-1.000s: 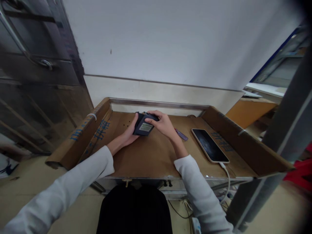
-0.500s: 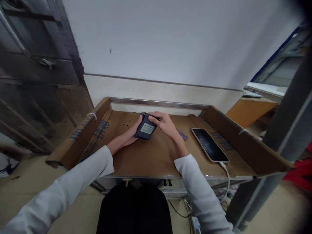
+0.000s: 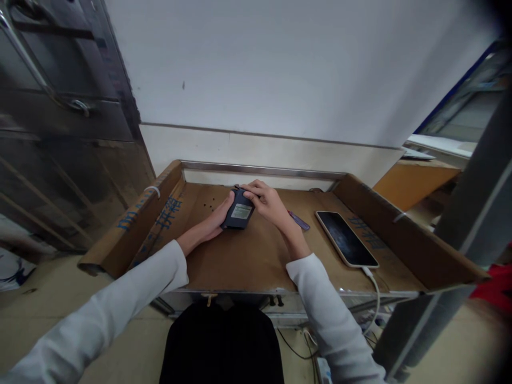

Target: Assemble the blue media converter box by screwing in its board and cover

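Two grips, one box [image 3: 239,210]: left hand [image 3: 218,213] cups it, right hand [image 3: 269,202] pinches its top. I judge it mid-handling; any next move needs a steady hold.

Both arms stretch forward, wrists angled inward. Left hand [image 3: 216,217] cups from the side, right hand [image 3: 271,204] curls over, fingers bent, hands nearly meeting.

Small workshop or assembly station, indicated by: metal-framed bench [image 3: 260,169] lined with printed cardboard [image 3: 240,256], sides folded up; dark labelled module [image 3: 239,209] handled at far centre; steel cabinet [image 3: 60,138] at left; bare white wall [image 3: 280,69] beyond; steel upright [image 3: 460,229] at right; phone [image 3: 346,238] plugged into cable [image 3: 375,296] at near right edge.
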The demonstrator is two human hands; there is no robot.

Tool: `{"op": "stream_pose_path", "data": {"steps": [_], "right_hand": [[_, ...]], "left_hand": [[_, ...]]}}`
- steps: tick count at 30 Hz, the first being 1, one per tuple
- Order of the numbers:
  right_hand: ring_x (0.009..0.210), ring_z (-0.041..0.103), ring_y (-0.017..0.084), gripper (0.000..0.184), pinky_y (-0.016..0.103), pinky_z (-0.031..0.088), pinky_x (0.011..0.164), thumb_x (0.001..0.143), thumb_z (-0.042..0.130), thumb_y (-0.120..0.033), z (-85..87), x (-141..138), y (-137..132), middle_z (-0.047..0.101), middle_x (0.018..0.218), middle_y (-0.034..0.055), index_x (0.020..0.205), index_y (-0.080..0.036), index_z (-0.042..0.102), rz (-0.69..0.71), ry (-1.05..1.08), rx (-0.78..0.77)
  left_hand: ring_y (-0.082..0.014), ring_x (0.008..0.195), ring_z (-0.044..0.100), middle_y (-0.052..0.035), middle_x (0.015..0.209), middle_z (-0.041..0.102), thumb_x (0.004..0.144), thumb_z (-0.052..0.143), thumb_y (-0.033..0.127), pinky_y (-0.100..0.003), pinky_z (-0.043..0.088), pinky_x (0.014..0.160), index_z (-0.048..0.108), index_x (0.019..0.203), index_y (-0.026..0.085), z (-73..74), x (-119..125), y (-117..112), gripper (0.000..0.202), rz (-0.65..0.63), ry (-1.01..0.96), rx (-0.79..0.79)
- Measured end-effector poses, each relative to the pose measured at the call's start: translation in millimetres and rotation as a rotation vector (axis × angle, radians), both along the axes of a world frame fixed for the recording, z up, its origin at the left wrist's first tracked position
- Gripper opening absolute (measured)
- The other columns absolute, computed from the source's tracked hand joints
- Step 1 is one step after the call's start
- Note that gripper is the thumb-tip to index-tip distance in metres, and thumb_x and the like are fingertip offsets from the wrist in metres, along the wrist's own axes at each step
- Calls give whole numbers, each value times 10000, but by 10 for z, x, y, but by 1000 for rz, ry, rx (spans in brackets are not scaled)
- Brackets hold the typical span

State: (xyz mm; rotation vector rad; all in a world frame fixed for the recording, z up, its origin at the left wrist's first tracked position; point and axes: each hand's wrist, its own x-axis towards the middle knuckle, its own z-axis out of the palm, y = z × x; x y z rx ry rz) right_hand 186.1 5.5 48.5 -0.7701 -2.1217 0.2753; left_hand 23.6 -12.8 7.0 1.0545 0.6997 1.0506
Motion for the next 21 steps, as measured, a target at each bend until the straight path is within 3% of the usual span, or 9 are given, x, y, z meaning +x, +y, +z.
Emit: {"op": "stream_pose_path", "data": {"steps": [6, 11, 21], "right_hand": [[954, 585, 207, 328, 355, 450, 861, 912, 483, -392, 7, -9, -33, 631, 985, 89, 1116, -243, 692, -20, 73, 47], [979, 606, 214, 344, 368, 453, 896, 864, 563, -406, -10, -43, -43, 657, 1027, 84, 1144, -239, 669, -21, 49, -34], [971, 631, 218, 305, 377, 457, 893, 851, 577, -383, 30, 58, -51, 705, 1013, 63, 1091, -248, 709, 73, 122, -230]], "left_hand": [[-198, 1002, 642, -77, 1174, 669, 888, 420, 615, -291, 461, 871, 466, 1353, 233, 21, -14, 20, 604, 9, -45, 10], [-197, 979, 653, -76, 1149, 679, 894, 415, 606, -286, 474, 843, 479, 1339, 237, 24, -19, 20, 582, 73, -36, -14], [-203, 1056, 616, -47, 1194, 657, 874, 508, 557, -278, 451, 900, 512, 1302, 253, 83, -8, -37, 524, 33, -2, 26]]}}
